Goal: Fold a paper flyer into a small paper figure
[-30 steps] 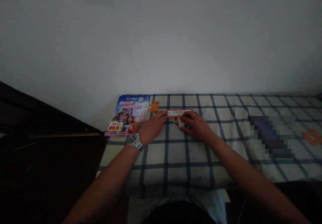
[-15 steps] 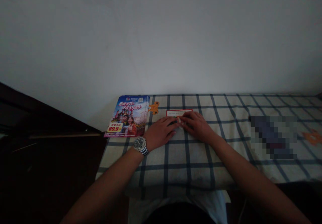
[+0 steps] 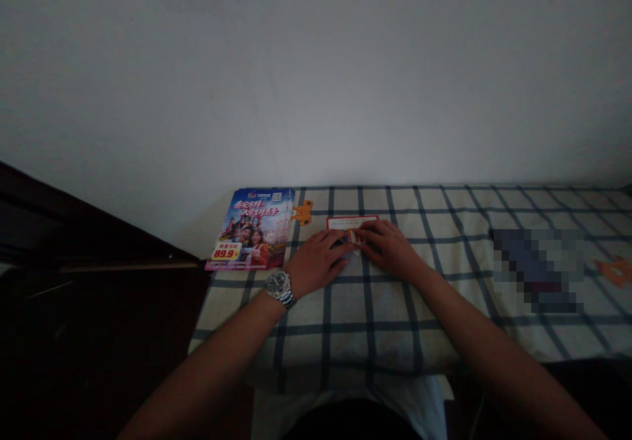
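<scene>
A printed sheet of paper (image 3: pixel 352 220) with a red border lies on the checked cloth, mostly covered by my hands. Its near part looks folded up, with some orange, blue and white print showing between my fingertips. My left hand (image 3: pixel 320 261), with a metal watch (image 3: pixel 279 286) on the wrist, has its fingers closed on the left part of the sheet. From the other side my right hand (image 3: pixel 391 245) grips the sheet with bent fingers, its fingertips close to those of my left hand. The undersides of both hands are hidden.
A stack of glossy flyers (image 3: pixel 251 229) lies left of my hands, near the table's left edge. The checked cloth (image 3: pixel 395 328) covers the table, which stands against a pale wall (image 3: pixel 345 84). A pixelated dark object (image 3: pixel 536 272) lies at the right.
My hands have stayed nearly in place on the sheet. Slightly more of the coloured print shows between my fingertips now.
</scene>
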The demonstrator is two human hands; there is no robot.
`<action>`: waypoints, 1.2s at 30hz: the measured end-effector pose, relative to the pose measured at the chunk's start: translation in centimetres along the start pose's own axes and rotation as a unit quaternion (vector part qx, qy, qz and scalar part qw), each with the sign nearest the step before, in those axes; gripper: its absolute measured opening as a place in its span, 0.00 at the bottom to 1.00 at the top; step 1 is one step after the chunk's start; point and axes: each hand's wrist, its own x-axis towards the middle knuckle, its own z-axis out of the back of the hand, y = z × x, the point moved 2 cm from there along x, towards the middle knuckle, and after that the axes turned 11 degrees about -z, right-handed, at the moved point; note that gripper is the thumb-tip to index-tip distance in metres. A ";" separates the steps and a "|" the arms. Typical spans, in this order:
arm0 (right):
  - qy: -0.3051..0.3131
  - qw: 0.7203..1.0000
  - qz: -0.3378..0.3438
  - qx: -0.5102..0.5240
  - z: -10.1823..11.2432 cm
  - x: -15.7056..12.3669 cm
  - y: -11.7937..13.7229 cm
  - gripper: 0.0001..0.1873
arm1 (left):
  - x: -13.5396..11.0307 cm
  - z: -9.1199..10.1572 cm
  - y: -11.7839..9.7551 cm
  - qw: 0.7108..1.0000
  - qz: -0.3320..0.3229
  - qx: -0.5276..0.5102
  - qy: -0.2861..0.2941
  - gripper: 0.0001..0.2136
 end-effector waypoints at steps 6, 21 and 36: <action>-0.014 1.000 0.001 0.018 -0.1 0.1 -0.3 0.14 | 0.1 0.0 -0.2 1.000 0.000 0.005 -0.004 0.18; -0.021 0.999 -0.005 0.048 0.0 0.2 -0.4 0.14 | 0.4 0.2 -0.6 1.000 -0.001 -0.001 0.009 0.19; -0.040 0.999 -0.027 0.015 0.1 0.2 -0.6 0.12 | 0.3 0.1 -0.5 1.000 -0.001 -0.003 0.010 0.18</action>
